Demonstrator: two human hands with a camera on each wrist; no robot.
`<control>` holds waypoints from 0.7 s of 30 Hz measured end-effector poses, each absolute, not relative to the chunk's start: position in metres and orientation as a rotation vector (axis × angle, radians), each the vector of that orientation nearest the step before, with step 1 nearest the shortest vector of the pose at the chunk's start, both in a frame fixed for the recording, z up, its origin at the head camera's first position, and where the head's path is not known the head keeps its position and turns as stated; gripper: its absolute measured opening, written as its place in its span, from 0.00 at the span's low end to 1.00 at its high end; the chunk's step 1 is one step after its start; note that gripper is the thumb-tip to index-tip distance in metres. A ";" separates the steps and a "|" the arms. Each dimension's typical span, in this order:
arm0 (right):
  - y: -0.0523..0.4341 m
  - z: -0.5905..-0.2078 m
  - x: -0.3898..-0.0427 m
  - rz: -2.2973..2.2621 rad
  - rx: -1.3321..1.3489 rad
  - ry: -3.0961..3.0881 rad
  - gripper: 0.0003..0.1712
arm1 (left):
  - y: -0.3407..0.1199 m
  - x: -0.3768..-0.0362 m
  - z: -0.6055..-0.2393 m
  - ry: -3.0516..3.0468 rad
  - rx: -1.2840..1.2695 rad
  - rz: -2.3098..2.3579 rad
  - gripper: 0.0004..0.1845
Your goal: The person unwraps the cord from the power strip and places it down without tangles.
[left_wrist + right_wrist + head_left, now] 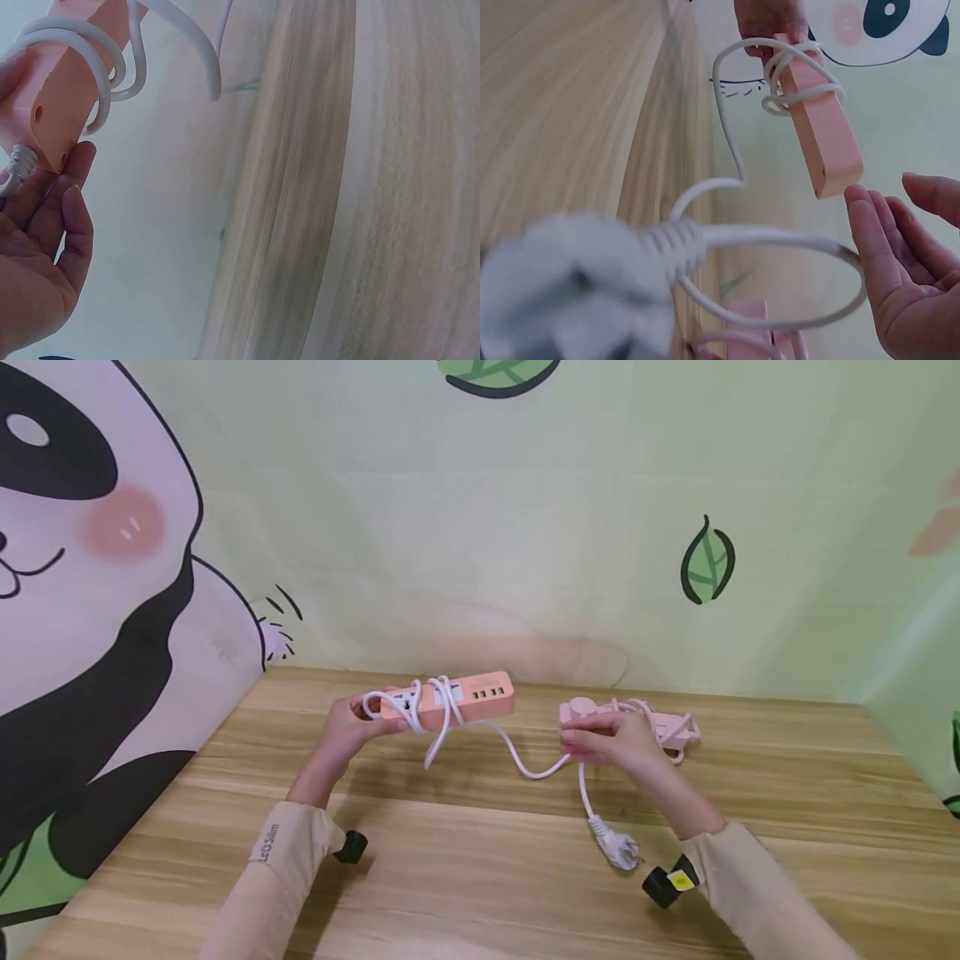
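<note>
My left hand (352, 722) grips one end of an orange power strip (491, 695), held in the air and tilted slightly up to the right. Its white cord (517, 758) is wound loosely around the strip, and a length runs across to my right hand (603, 737). In the right wrist view the fingers (874, 232) of that hand look fairly straight, with the thumb apart. The cord's loop (810, 238) bends against the edge of the hand. From there hangs the white plug (618, 847), large and blurred near the right wrist camera.
A pink power strip (675, 727) with its own wrapped cord lies on the wooden table (450, 868), behind my right hand and partly hidden by it. Behind the table rises a light green backdrop (570, 543) with a panda and leaves.
</note>
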State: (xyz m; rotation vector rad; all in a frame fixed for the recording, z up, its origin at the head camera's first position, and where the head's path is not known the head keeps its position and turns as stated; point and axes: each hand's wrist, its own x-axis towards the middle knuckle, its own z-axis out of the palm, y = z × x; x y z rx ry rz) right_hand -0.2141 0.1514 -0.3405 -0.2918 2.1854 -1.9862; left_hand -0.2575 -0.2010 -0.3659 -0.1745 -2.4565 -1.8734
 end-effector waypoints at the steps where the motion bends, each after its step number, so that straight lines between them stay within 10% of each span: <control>1: 0.148 -0.340 -0.214 -1.978 -0.291 2.184 0.24 | -0.201 -0.257 -0.366 -2.460 -0.168 -1.877 0.29; 21: 0.093 -0.350 -0.223 -1.897 -0.344 2.172 0.21 | -0.197 -0.259 -0.362 -2.517 -0.125 -1.877 0.29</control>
